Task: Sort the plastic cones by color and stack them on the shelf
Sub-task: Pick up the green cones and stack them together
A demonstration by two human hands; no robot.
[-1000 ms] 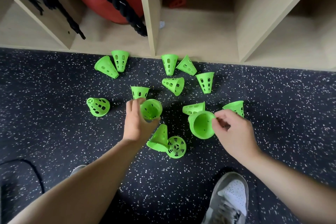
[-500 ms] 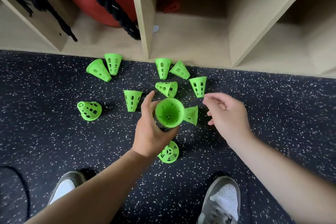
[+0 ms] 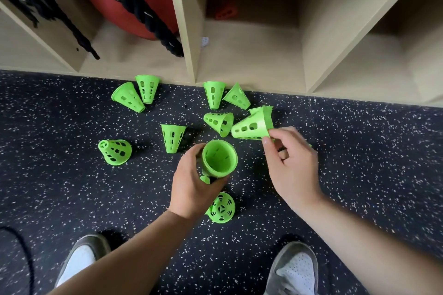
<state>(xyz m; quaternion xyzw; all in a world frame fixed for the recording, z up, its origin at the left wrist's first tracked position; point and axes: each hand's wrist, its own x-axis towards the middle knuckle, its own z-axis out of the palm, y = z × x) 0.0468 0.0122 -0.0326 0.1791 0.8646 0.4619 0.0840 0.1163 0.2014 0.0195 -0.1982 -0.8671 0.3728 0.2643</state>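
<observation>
While pinched sideways, the cone (image 3: pixel 251 127) shows bright green perforated walls

cone (image 3: pixel 251 127) now in right hand (image 3: pixel 291 163)

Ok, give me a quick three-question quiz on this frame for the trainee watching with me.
1. True or false: the left hand holds nothing.
2. The right hand holds the pinched cone by: A) its wide rim, B) its narrow tip, C) a side hole.
3. What colour is the lone cone in the middle shelf compartment?
Key: 1 false, it grips an upturned green cone; 2 A; 3 red.
</observation>
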